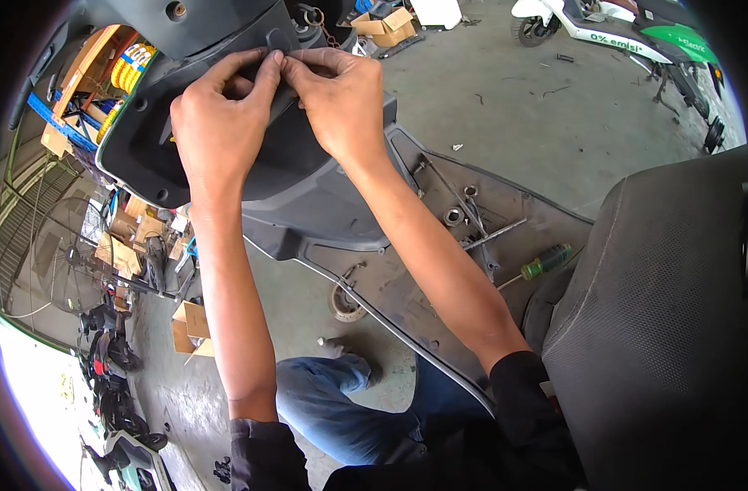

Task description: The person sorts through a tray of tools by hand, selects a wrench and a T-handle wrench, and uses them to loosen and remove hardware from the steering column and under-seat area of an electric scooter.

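Note:
My left hand (223, 114) and my right hand (340, 98) meet at the upper part of a scooter's black inner front panel (292, 155). The fingertips of both are pinched together, thumbs almost touching, against the panel's upper edge. Whatever lies between them is too small or too hidden to make out. Above them sits the dark grey steering cover (218, 24) with a round screw hole. A key ring with a chain (315, 16) hangs just beyond my right hand.
On the scooter's floorboard (390, 274) lie a green-handled screwdriver (546, 260), a T-shaped wrench (495, 234) and a metal ring (453, 216). The black seat (652, 278) stands at the right. A round metal part (347, 303) is on the floor. Another scooter (619, 37) is parked at far right.

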`<state>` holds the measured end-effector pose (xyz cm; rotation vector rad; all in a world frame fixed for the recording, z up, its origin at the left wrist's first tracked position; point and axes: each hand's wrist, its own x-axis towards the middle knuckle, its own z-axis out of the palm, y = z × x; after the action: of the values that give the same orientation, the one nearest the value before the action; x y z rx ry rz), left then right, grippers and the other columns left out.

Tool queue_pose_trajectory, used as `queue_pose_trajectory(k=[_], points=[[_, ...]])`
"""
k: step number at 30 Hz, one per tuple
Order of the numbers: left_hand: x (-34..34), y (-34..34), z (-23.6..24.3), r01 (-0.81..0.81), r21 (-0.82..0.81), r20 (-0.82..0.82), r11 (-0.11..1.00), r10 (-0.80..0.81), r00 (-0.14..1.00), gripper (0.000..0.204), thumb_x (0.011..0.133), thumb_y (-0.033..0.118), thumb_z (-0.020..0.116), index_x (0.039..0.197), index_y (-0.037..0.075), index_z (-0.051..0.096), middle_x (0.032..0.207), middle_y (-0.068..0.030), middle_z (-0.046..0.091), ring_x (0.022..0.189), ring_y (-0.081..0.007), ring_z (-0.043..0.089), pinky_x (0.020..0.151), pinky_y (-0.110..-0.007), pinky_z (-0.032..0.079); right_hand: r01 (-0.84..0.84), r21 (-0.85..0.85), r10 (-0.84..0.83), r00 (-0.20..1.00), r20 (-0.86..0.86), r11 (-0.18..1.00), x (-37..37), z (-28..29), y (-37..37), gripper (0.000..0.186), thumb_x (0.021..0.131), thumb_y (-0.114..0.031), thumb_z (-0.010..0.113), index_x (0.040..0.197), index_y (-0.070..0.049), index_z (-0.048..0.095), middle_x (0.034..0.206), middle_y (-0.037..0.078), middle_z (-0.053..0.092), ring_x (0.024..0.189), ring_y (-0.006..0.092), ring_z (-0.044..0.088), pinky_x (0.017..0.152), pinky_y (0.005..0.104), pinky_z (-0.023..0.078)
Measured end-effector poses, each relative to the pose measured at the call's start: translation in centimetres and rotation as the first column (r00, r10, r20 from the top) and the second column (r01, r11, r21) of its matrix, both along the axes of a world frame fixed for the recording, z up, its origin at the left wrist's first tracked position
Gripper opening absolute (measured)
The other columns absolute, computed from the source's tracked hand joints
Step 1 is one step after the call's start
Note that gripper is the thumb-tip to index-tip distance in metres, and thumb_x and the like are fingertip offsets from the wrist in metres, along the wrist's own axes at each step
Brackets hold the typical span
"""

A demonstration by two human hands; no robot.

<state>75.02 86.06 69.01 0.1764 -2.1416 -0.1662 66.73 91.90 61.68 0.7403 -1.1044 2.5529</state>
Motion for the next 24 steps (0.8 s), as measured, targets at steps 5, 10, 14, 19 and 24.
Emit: queue_pose_trajectory(k=[5, 10, 14, 19, 24], points=[[0.2, -1.1, -0.5, 0.020, -0.183, -0.038, 0.983, -0.027, 0.999, 0.024, 0.081, 0.026, 0.080, 0.101, 0.013, 0.078, 0.058, -0.0030, 0.061, 0.051, -0.0121, 0.057, 0.054, -0.028, 0.046, -0.231, -0.018, 0.232, 0.972, 0.047, 0.973, 0.2, -0.8, 0.8, 0.025, 0.091, -0.001, 0.058, 0.110, 0.005, 0.072, 0.087, 0.006, 0.070, 0.071, 0.0071, 0.057, 0.063, 0.0223, 0.048], [-0.5, -2.4, -1.3, 0.024, -0.141, -0.103, 0.990, -0.038, 0.994, 0.024, 0.078, 0.027, 0.081, 0.100, 0.018, 0.078, 0.055, -0.0013, 0.057, 0.047, -0.0131, 0.053, 0.050, -0.030, 0.045, -0.317, 0.034, 0.317, 0.948, -0.002, 0.948, -0.3, -1.9, 1.1, 0.034, 0.090, 0.002, 0.051, 0.119, 0.002, 0.069, 0.093, 0.005, 0.068, 0.072, 0.0078, 0.056, 0.062, 0.0232, 0.048], [-0.6, -1.9, -1.9, -0.061, -0.142, -0.214, 0.988, 0.029, 0.976, 0.021, 0.076, 0.029, 0.081, 0.094, 0.019, 0.078, 0.053, -0.0009, 0.053, 0.046, -0.0165, 0.051, 0.050, -0.030, 0.044, -0.110, 0.208, 0.119, 0.992, -0.031, 0.972, -1.3, -4.4, 3.1, 0.033, 0.089, -0.006, 0.056, 0.119, 0.000, 0.070, 0.093, 0.010, 0.070, 0.073, 0.0160, 0.062, 0.066, 0.0289, 0.051], [-1.1, -1.1, -1.9, -0.041, -0.135, -0.218, 0.990, 0.011, 0.976, 0.024, 0.075, 0.025, 0.082, 0.096, 0.015, 0.078, 0.052, -0.0005, 0.051, 0.047, -0.0125, 0.048, 0.050, -0.027, 0.042, 0.285, 0.958, -0.449, 0.851, -0.274, -0.045, -8.2, -21.0, 4.9, 0.028, 0.086, -0.019, 0.063, 0.108, -0.002, 0.068, 0.111, 0.024, 0.066, 0.106, 0.0458, 0.063, 0.090, 0.0514, 0.053], [-1.0, -0.7, -2.0, -0.051, -0.112, -0.224, 0.992, 0.025, 0.974, 0.026, 0.075, 0.023, 0.083, 0.098, 0.012, 0.079, 0.052, 0.0000, 0.049, 0.047, -0.0083, 0.045, 0.051, -0.024, 0.040, 0.063, 0.993, -0.389, 0.916, -0.098, -0.101, -9.3, -27.9, 4.1, 0.028, 0.091, -0.014, 0.057, 0.115, -0.004, 0.066, 0.119, 0.024, 0.066, 0.109, 0.0482, 0.062, 0.088, 0.0499, 0.056]])
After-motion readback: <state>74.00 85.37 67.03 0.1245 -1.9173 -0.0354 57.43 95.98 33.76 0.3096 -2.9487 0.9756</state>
